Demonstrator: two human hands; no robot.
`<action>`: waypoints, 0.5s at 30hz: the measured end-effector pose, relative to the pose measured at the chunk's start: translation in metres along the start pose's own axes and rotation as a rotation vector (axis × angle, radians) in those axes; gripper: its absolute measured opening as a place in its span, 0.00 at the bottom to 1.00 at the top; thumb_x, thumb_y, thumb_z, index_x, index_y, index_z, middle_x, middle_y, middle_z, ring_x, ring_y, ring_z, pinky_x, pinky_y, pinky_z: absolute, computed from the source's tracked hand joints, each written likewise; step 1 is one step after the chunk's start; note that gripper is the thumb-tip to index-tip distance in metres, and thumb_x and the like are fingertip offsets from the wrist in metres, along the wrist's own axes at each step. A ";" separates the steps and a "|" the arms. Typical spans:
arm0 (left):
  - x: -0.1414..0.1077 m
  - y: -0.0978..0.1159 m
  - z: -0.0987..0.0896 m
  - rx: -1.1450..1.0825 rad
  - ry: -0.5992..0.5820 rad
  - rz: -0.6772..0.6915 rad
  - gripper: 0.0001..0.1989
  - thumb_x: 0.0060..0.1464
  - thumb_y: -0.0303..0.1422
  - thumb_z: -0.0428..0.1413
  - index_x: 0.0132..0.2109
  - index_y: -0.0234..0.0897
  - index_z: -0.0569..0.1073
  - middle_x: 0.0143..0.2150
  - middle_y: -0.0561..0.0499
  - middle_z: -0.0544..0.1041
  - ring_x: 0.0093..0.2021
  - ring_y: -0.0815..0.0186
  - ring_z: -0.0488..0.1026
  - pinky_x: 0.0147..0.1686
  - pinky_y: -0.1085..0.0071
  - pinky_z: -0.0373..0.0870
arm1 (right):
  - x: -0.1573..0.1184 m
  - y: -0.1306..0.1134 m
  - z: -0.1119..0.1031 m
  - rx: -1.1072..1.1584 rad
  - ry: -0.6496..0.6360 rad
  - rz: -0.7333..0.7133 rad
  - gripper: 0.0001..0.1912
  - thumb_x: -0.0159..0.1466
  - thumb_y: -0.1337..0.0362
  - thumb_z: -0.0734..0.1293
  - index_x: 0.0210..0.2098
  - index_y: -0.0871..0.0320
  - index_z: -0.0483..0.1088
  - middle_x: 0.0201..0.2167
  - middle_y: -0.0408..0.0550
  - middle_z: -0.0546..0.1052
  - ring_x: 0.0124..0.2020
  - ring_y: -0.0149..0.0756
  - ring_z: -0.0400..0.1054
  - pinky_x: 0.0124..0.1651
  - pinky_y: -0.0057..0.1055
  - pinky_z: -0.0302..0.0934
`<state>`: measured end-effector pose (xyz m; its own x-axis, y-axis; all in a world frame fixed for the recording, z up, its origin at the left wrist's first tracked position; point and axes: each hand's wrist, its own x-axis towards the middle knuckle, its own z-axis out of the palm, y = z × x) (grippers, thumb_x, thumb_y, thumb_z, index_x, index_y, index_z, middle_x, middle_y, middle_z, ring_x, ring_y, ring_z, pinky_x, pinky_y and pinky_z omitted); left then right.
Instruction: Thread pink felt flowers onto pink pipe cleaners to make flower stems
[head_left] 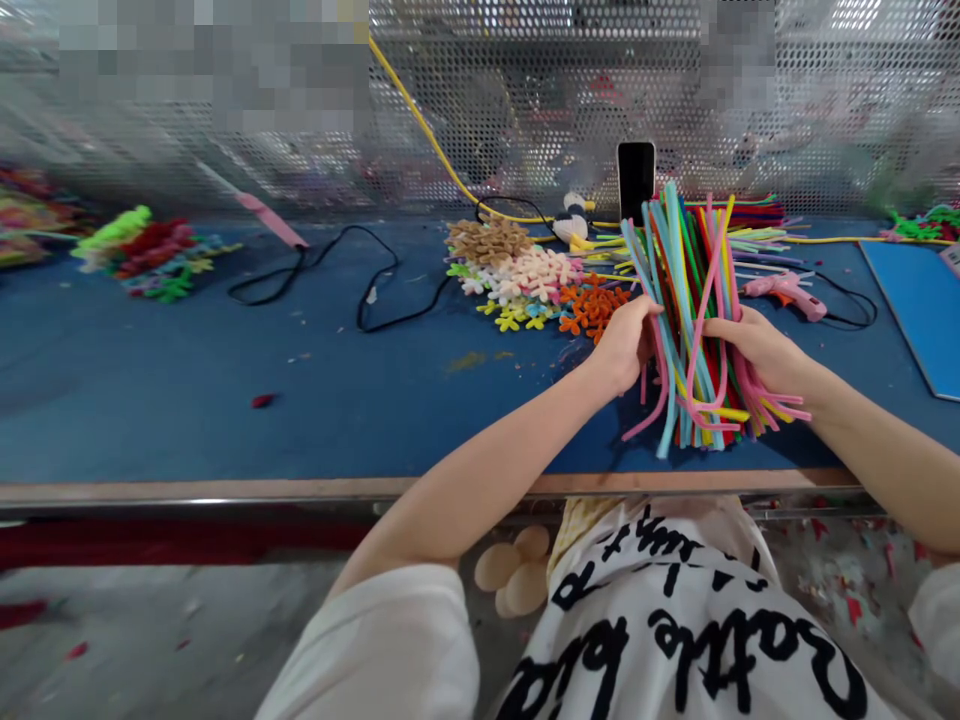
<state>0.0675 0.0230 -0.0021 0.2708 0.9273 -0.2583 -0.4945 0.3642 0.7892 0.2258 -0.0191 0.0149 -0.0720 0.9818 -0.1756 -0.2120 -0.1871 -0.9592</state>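
Observation:
A thick bundle of pipe cleaners (686,330) in many colours stands roughly upright over the blue table, between my hands. My left hand (628,340) wraps its left side, and my right hand (761,350) grips it from the right. Several pink, yellow and light blue stems bend outward at the bottom. Just left of my left hand lie piles of flower shapes made from pipe cleaners: orange ones (592,305), pale pink ones (541,270) and brown ones (487,240). More loose pipe cleaners (750,212) lie behind the bundle.
A pink glue gun (787,292) with a black cord lies right of the bundle, beside a blue board (919,310). A phone (636,178) leans upright at the back. Farther left are a pink-handled tool (271,218) and a colourful flower pile (154,250). Perforated metal (517,120) backs the table.

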 end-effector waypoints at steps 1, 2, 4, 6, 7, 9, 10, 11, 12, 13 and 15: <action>-0.001 0.000 0.000 0.001 -0.022 0.002 0.05 0.54 0.30 0.56 0.30 0.37 0.75 0.28 0.50 0.80 0.35 0.61 0.80 0.45 0.65 0.79 | 0.000 0.000 0.001 0.002 0.003 -0.007 0.13 0.54 0.68 0.78 0.40 0.56 0.79 0.40 0.48 0.86 0.43 0.48 0.82 0.52 0.45 0.78; -0.002 0.000 0.000 0.027 -0.053 0.028 0.05 0.55 0.33 0.59 0.32 0.37 0.76 0.30 0.49 0.81 0.37 0.59 0.81 0.46 0.63 0.79 | 0.000 0.001 0.001 -0.003 0.003 -0.017 0.13 0.55 0.68 0.78 0.39 0.56 0.79 0.39 0.47 0.86 0.43 0.48 0.82 0.53 0.45 0.77; -0.003 0.000 -0.001 0.108 -0.104 0.110 0.08 0.50 0.35 0.66 0.37 0.37 0.78 0.34 0.48 0.84 0.39 0.57 0.82 0.48 0.61 0.79 | 0.000 0.002 0.002 -0.016 -0.008 -0.035 0.13 0.55 0.68 0.78 0.39 0.56 0.79 0.39 0.47 0.86 0.44 0.48 0.82 0.55 0.45 0.76; -0.003 -0.002 -0.001 0.167 -0.119 0.161 0.13 0.45 0.32 0.70 0.39 0.36 0.79 0.36 0.47 0.84 0.39 0.57 0.82 0.49 0.60 0.79 | 0.000 0.003 0.002 -0.018 -0.015 -0.045 0.14 0.54 0.67 0.79 0.40 0.56 0.79 0.41 0.47 0.86 0.46 0.48 0.82 0.56 0.45 0.76; -0.003 -0.002 -0.001 0.175 -0.113 0.167 0.12 0.45 0.30 0.69 0.38 0.36 0.79 0.36 0.47 0.84 0.38 0.57 0.82 0.49 0.60 0.79 | 0.001 0.003 0.002 -0.014 -0.011 -0.046 0.15 0.53 0.67 0.79 0.40 0.56 0.79 0.42 0.47 0.86 0.47 0.49 0.82 0.56 0.45 0.76; -0.001 -0.002 -0.001 0.164 -0.076 0.160 0.07 0.46 0.27 0.64 0.35 0.36 0.77 0.32 0.49 0.83 0.36 0.58 0.82 0.48 0.60 0.80 | 0.001 0.003 0.002 0.005 0.000 -0.045 0.16 0.52 0.67 0.79 0.40 0.56 0.79 0.43 0.48 0.86 0.48 0.49 0.81 0.57 0.45 0.75; -0.001 -0.002 -0.001 0.155 -0.053 0.154 0.05 0.46 0.26 0.62 0.33 0.36 0.76 0.31 0.49 0.82 0.35 0.58 0.82 0.47 0.60 0.81 | 0.001 0.002 0.002 0.017 0.005 -0.046 0.17 0.52 0.67 0.80 0.41 0.56 0.79 0.44 0.48 0.86 0.49 0.48 0.81 0.57 0.44 0.75; 0.000 -0.001 -0.001 0.143 -0.030 0.147 0.04 0.46 0.25 0.60 0.32 0.36 0.75 0.29 0.50 0.81 0.35 0.58 0.82 0.47 0.59 0.81 | 0.001 0.002 0.002 0.031 0.008 -0.048 0.17 0.51 0.67 0.80 0.41 0.57 0.79 0.44 0.48 0.86 0.49 0.48 0.81 0.57 0.44 0.75; 0.000 0.000 -0.001 0.128 -0.013 0.135 0.03 0.47 0.25 0.59 0.31 0.37 0.74 0.28 0.50 0.80 0.35 0.58 0.82 0.47 0.59 0.81 | 0.001 0.002 0.002 0.042 0.009 -0.047 0.18 0.51 0.68 0.80 0.41 0.57 0.79 0.44 0.48 0.86 0.49 0.48 0.81 0.57 0.43 0.75; -0.001 0.000 0.000 0.115 -0.012 0.121 0.02 0.49 0.26 0.59 0.31 0.37 0.73 0.28 0.50 0.80 0.36 0.58 0.83 0.47 0.59 0.81 | 0.001 0.002 0.002 0.048 0.008 -0.045 0.19 0.51 0.68 0.81 0.42 0.57 0.79 0.44 0.48 0.86 0.49 0.48 0.81 0.57 0.43 0.75; -0.003 0.000 0.000 0.116 -0.056 0.111 0.04 0.50 0.28 0.62 0.32 0.37 0.73 0.29 0.50 0.81 0.38 0.57 0.83 0.49 0.59 0.81 | 0.001 0.003 0.002 0.038 -0.005 -0.046 0.21 0.50 0.67 0.82 0.43 0.56 0.79 0.44 0.48 0.86 0.48 0.48 0.81 0.56 0.44 0.75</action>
<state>0.0667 0.0204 -0.0019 0.2667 0.9539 -0.1375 -0.4257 0.2446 0.8712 0.2234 -0.0190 0.0123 -0.0667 0.9892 -0.1304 -0.2518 -0.1431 -0.9571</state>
